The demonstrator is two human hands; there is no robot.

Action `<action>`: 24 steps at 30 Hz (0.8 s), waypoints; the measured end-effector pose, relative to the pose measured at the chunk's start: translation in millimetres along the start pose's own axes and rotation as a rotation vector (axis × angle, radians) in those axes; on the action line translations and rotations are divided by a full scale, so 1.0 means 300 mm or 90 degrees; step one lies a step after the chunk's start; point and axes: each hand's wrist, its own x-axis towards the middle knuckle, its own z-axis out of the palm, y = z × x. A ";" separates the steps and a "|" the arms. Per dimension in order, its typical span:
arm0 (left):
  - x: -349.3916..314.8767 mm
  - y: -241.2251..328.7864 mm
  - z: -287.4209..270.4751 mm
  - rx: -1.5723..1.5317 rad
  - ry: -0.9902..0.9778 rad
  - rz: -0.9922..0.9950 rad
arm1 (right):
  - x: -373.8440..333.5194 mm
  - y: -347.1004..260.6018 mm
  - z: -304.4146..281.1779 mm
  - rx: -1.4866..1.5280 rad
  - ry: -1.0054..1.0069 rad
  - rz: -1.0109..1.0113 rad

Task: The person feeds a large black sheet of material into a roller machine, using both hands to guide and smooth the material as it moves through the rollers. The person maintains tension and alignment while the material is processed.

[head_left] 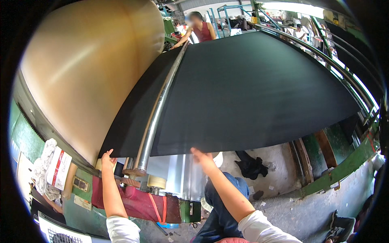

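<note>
Steel roller (159, 105): the landmark, running from the near end away toward a co-worker (202, 34) in a maroon vest beyond its far end.
Black sheet (251, 89): over the roller, a narrow strip to its left and a broad expanse to its right.
Left hand (107, 159): left of the roller's near end, at the sheet's near left corner, fingers raised to the edge; whether they pinch it, I cannot tell.
Right hand (202, 159): right of the roller's near end, at the sheet's near edge, blurred; whether spread or pinching, I cannot tell.
Big drum (93, 60): left of the roller, tan and shiny.
Toothed gear (131, 181): just below the roller's near end, brown.
Pale yellow wheel (157, 182): just right of that end.
Maroon cloth (133, 200): below the roller's near end.
Dark cloth (252, 165): on the floor, well right of the roller.
</note>
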 end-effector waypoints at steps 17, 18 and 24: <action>0.038 -0.016 -0.043 -0.021 0.006 0.030 | -0.013 0.001 -0.013 -0.106 -0.088 0.019; -0.056 -0.066 0.096 -0.088 0.049 0.041 | -0.027 -0.018 -0.048 -0.166 -0.144 0.023; -0.046 -0.016 0.011 -0.078 0.020 0.020 | -0.025 0.023 0.054 -0.180 -0.052 -0.014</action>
